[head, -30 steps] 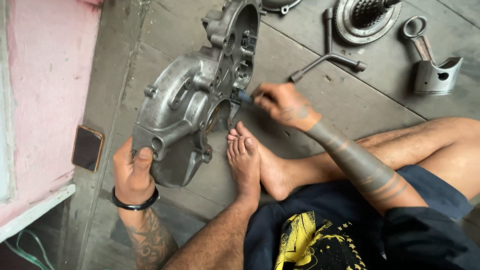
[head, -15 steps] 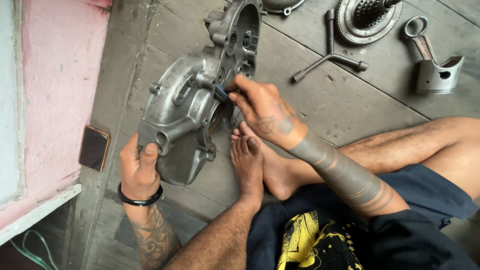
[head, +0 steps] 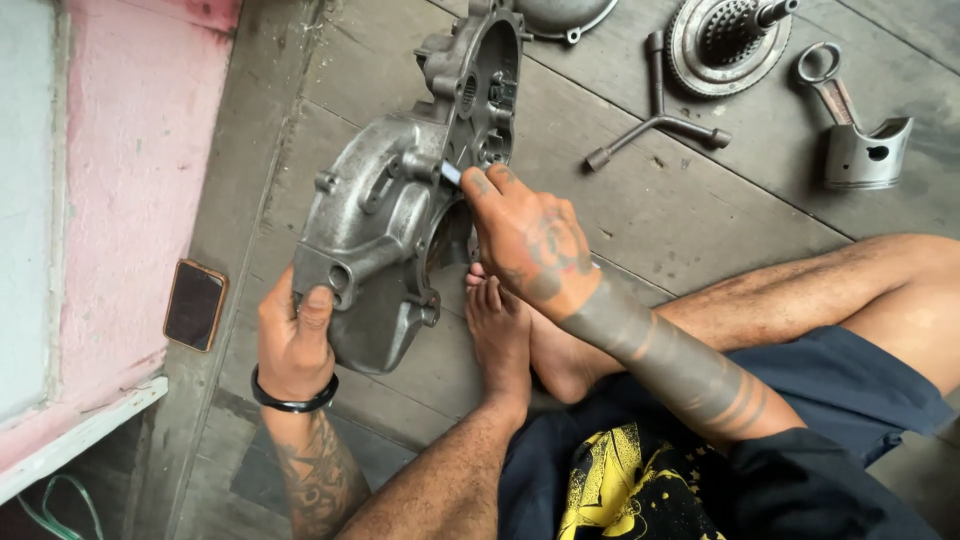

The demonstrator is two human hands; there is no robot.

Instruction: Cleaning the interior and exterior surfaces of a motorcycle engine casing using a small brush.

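Note:
A grey cast-metal engine case (head: 385, 215) stands tilted on the wooden floor in front of my crossed legs. My left hand (head: 295, 335) grips its lower near corner, thumb on top. My right hand (head: 525, 240) rests against the case's open middle rim and pinches a small flat metal piece (head: 451, 173), its tip touching the case edge. My feet (head: 500, 330) lie right below the case.
A three-armed socket wrench (head: 660, 115) lies on the floor at upper centre. Beside it sit a round clutch assembly (head: 728, 42) and a piston with its rod (head: 855, 135). A phone (head: 194, 305) lies by the pink wall (head: 140, 150). Another cover (head: 560, 15) sits at the top edge.
My right hand has moved left along the case rim, from its right side onto the middle opening, carrying the small metal piece. My left hand keeps its grip on the case.

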